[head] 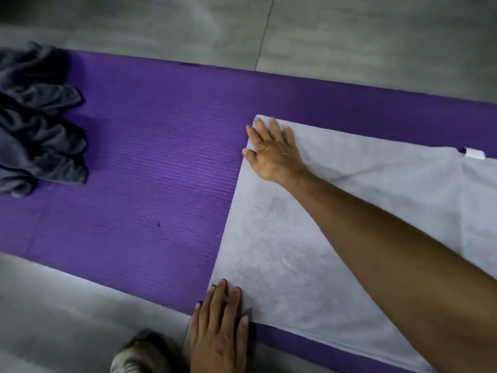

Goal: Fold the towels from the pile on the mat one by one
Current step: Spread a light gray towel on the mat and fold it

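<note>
Small white tag [475,153] at towel's far edge, no readable writing. White towel [309,238] flat on right part of purple mat [150,162], crease on right. Right hand [271,149] spread, pressing far left corner. Left hand [219,329] flat, fingers straight, on near left corner. Grey towel pile [35,119] crumpled at mat's left end.

Grey tiled floor [363,36], thin dark grout line [265,33] across it, dim even light
</note>
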Demonstrator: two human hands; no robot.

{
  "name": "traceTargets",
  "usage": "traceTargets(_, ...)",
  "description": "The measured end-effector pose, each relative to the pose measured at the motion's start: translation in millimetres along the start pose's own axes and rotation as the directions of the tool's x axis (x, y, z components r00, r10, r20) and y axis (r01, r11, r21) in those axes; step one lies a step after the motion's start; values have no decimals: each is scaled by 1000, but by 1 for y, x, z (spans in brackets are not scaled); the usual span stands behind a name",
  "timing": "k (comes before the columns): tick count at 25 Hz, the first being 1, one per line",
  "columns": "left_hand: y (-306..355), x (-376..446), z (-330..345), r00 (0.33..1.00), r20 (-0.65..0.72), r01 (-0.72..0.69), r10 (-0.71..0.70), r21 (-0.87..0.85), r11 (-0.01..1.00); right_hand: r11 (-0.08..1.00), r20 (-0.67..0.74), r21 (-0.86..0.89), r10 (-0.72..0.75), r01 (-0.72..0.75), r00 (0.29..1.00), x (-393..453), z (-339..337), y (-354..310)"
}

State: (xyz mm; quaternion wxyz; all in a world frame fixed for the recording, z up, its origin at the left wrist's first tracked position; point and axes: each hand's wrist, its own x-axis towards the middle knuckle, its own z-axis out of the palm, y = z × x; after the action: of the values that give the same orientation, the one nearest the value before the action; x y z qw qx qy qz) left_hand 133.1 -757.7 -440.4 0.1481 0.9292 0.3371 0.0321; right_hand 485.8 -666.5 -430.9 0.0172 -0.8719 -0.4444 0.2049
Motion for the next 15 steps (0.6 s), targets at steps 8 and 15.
traceTargets(8,-5,58,-24,906,124,419,-406,-413,809,970,-151,88,238,-227,959,-9,-20,-35)
traceTargets(15,-45,72,-59,827,305,542,-472,-657,524,674,-41,723,259,-150,965,-2,-30,-45)
